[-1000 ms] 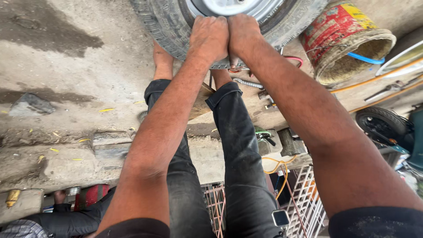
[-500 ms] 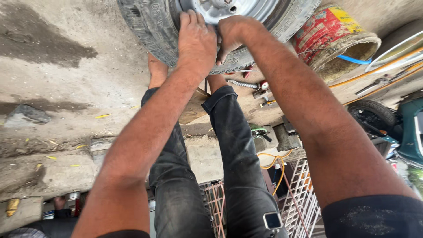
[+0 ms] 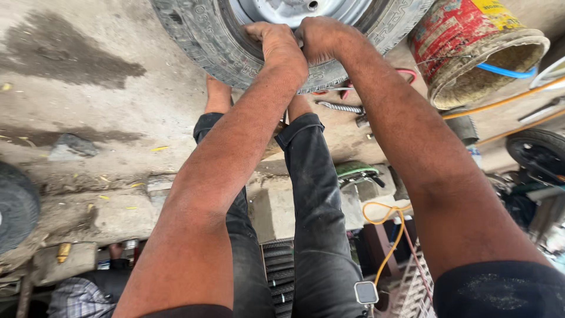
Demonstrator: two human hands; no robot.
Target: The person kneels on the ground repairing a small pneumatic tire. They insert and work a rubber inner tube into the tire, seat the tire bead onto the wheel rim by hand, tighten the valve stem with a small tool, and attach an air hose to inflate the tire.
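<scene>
A: When you look from the left side, what do you see first?

B: There is a dark tyre edge (image 3: 15,209) at the far left, and a wet patch (image 3: 70,59) on the dirty concrete floor (image 3: 118,118). A small grey stone (image 3: 70,146) lies there too.

A: And where is the big wheel?

B: The tyre (image 3: 218,44) is straight ahead of both hands, at the top of the view. It lies beyond the person's bare feet. Its silver rim (image 3: 294,9) sits in the middle.

A: What do the hands do?

B: The left hand (image 3: 279,44) is curled over the near wall of the tyre, right where the rubber meets the rim. The right hand (image 3: 321,38) is closed into a tight grip on the same edge. The two hands touch each other. Both arms reach out about the same, so neither is nearer.

A: Is a tool in the hands?

B: I cannot tell. The fingers hide it.

A: What is on the right?

B: A metal spring-like part (image 3: 338,107) lies on the floor just by the tyre. Farther right is an old red bucket (image 3: 471,50), tipped over, with a blue hose (image 3: 506,69) and an orange hose (image 3: 500,103) near it.
</scene>
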